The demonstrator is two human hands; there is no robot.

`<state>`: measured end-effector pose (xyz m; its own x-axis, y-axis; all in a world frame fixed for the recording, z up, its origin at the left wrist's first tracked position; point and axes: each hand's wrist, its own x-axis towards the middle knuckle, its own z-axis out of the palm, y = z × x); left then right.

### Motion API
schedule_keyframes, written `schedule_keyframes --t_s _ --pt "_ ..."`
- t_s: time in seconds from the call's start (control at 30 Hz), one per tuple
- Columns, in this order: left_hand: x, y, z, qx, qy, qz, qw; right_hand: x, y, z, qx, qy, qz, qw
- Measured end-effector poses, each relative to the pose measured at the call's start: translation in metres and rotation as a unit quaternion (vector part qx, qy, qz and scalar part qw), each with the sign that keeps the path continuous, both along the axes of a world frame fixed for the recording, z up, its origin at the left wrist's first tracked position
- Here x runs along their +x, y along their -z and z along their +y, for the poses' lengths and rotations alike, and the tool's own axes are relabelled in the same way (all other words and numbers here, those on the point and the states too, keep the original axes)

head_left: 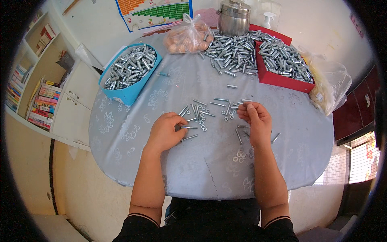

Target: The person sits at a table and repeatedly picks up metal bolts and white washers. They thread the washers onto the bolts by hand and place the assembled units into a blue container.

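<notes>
My left hand [166,131] rests low over the table with its fingers curled, and a thin silver bolt [188,127] sticks out from between thumb and forefinger. More loose bolts [189,138] lie close to its fingertips. My right hand [258,121] is raised a little to the right, thumb and forefinger pinched together; what they hold is too small to make out. Between the hands lie scattered bolts [207,113], several hex nuts [204,129] and more nuts [226,118]. A small group of washers [241,155] sits beside my right forearm.
A blue bin [128,97] full of metal anchor bolts stands at the far left. A red box [282,84] of them stands far right beside a loose heap [231,50]. Behind are a bag of eggs [187,38], a steel pot [234,18] and a clear plastic bag [328,86].
</notes>
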<state>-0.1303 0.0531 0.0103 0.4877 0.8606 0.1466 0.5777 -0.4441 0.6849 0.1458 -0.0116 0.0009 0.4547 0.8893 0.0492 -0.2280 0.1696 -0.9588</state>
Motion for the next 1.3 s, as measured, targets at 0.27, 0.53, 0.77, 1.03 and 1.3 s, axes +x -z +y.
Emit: schedule_keyframes --t_s 0.27,0.53,0.77,1.03,1.3 --pt "-0.006 0.008 0.002 0.028 0.026 0.043 0.998 -0.001 0.001 0.0 -0.008 0.0 -0.01 1.0" --pt "0.002 0.002 -0.002 -0.042 -0.02 -0.029 0.999 -0.002 -0.012 -0.009 0.008 0.023 -0.016 1.0" --pt "0.018 -0.007 -0.014 -0.057 -0.007 -0.122 0.991 0.004 -0.048 -0.03 0.028 0.034 -0.051 0.998" --pt "0.044 -0.031 -0.03 -0.064 0.01 -0.141 0.988 0.036 -0.048 -0.054 0.0 0.07 -0.097 0.993" --pt "0.092 -0.008 -0.047 -0.123 0.029 -0.226 0.966 0.072 -0.005 -0.073 -0.147 0.041 -0.526 0.837"
